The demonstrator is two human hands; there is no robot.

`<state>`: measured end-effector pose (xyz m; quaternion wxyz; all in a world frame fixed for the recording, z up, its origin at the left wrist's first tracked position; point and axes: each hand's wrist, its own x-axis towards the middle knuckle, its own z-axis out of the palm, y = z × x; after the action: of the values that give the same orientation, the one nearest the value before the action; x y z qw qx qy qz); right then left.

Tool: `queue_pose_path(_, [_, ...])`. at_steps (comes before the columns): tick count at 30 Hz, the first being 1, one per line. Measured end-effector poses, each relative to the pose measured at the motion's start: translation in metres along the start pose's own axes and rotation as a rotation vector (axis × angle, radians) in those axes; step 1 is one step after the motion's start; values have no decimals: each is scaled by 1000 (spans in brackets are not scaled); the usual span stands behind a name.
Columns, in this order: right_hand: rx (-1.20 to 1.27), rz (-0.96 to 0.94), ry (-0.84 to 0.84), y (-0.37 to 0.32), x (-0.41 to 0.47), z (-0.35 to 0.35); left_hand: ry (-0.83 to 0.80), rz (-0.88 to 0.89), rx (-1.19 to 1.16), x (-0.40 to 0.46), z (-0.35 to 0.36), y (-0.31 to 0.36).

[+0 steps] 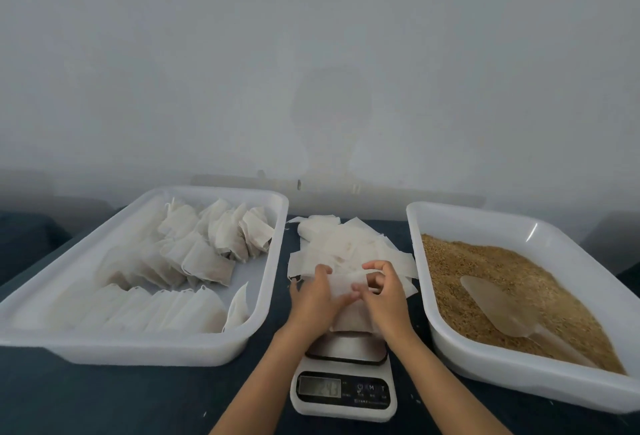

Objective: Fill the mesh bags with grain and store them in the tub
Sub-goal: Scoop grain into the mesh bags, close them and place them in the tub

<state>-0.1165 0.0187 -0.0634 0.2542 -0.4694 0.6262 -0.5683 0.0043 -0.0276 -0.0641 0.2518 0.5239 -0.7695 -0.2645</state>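
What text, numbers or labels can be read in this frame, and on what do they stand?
"M" and "T": button letters on the scale, right of its display, beside a power symbol.
Scale display: digits show, too blurred to read.
Small print under the buttons: too small to read.
Tubs, bags, scoop and wall: no text seen.

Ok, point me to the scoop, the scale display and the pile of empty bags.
scoop (pixel 498 306): head view, on its translucent blade lying on the grain.
scale display (pixel 319 386): head view, middle of the screen.
pile of empty bags (pixel 346 244): head view, middle of the heap.
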Motion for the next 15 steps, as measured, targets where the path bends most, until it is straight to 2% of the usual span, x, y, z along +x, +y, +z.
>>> queue_pose_path(4, [67, -122, 49, -29, -1, 1, 149, 15, -325, -8, -11, 17])
queue_pose_path(7, [105, -220, 39, -58, 0, 8, 292, 87, -433, -12, -35, 26])
queue_pose_path(11, [144, -291, 0, -97, 13, 35, 446, 100, -460, -8, -85, 25])
queue_pose_path(15, [125, -324, -123, -123, 25, 81, 409, 49, -330, 0, -144, -3])
